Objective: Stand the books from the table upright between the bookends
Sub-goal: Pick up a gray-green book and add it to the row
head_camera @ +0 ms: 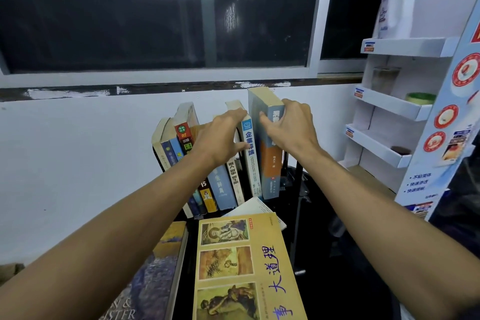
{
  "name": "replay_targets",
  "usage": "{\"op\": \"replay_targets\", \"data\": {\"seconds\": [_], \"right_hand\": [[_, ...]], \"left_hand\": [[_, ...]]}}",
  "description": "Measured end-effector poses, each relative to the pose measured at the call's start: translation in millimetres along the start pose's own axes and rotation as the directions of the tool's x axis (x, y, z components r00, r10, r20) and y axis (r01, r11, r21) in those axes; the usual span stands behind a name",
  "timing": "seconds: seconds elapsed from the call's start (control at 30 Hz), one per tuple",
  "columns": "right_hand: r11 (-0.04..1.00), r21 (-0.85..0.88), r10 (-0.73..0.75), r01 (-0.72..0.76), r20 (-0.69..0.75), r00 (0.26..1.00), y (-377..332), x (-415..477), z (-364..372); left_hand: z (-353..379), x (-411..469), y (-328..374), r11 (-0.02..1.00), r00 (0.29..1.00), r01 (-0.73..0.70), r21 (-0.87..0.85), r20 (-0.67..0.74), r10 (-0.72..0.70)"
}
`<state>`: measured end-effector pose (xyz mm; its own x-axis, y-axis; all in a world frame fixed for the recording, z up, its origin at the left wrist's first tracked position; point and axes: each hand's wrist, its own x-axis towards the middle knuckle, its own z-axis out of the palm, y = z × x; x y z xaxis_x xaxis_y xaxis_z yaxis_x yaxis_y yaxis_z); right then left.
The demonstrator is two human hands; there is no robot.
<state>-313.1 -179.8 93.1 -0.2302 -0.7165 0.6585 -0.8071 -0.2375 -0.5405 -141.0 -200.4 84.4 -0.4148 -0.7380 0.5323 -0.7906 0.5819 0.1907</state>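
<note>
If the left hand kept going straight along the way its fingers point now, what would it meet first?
The left hand points up and right, fingertips already at the white-and-blue book. Pushing on, it would likely press that book into the tall grey-and-orange book held by the right hand; depth is uncertain.

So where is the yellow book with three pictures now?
The yellow book lies flat on the table at the bottom centre of the head view, in front of the row of standing books, right of a purple book.

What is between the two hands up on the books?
In the head view, the white-and-blue book stands between the left hand and the right hand, beside the tall grey-and-orange book that the right hand grips.
</note>
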Motion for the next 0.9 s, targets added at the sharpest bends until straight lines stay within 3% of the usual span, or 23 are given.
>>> {"op": "replay_targets", "data": {"seconds": [0.6,0.77,0.9], "right_hand": [[0.998,-0.009,0.060,-0.060,0.018,0.998,16.9,-0.6,33.0],[0.993,0.087,0.081,-0.081,0.004,0.997,23.3,-4.2,28.8],[0.985,0.166,0.037,-0.054,0.104,0.994,28.5,-7.9,23.2]], "left_hand": [[4.6,0.4,-3.9,0.998,1.000,-0.007,-0.055,-0.028,0.005],[4.9,-1.5,-2.8,0.997,0.999,0.000,-0.073,-0.040,-0.003],[4.2,-0.8,-1.6,0.998,0.999,0.011,-0.065,-0.032,-0.013]]}}
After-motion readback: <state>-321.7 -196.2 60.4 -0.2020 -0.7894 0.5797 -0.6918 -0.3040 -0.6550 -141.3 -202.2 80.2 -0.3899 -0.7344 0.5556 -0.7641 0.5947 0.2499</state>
